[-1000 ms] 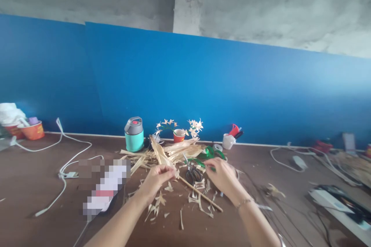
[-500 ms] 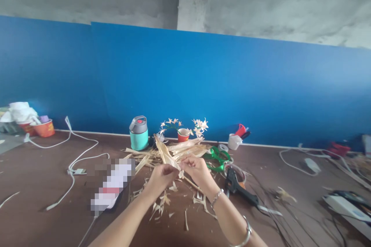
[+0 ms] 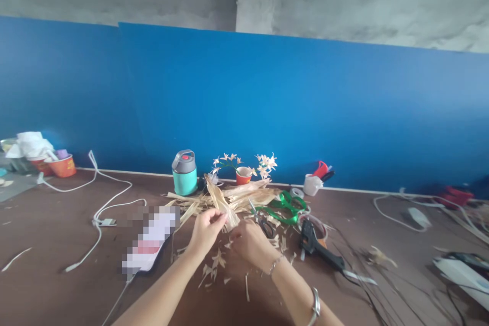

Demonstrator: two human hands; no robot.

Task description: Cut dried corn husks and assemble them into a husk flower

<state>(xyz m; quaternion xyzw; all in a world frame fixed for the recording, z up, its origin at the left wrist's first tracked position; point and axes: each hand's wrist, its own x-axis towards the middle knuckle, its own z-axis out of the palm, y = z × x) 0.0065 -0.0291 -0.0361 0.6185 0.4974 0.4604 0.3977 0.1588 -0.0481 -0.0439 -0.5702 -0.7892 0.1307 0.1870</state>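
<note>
My left hand (image 3: 206,232) is closed in a pinch on a strip of dried husk (image 3: 221,204) that sticks up and away from it. My right hand (image 3: 250,242) is closed just below and right of that strip, at its lower end; what its fingers grip is hidden. Both hands hover over a brown table (image 3: 57,265) strewn with husk scraps (image 3: 214,262). A pile of dried husks (image 3: 244,196) lies just beyond the hands.
Scissors (image 3: 263,224), green ribbon (image 3: 284,206) and a black glue gun (image 3: 317,247) lie right of my hands. A teal jug (image 3: 184,173), a small pot of husk flowers (image 3: 242,170) and a white cup (image 3: 312,183) stand by the blue wall. White cables (image 3: 99,211) trail at left.
My right hand came from the green ribbon at right over to the husk strip in my left hand, then dropped slightly below it. The view shifted a little right.
</note>
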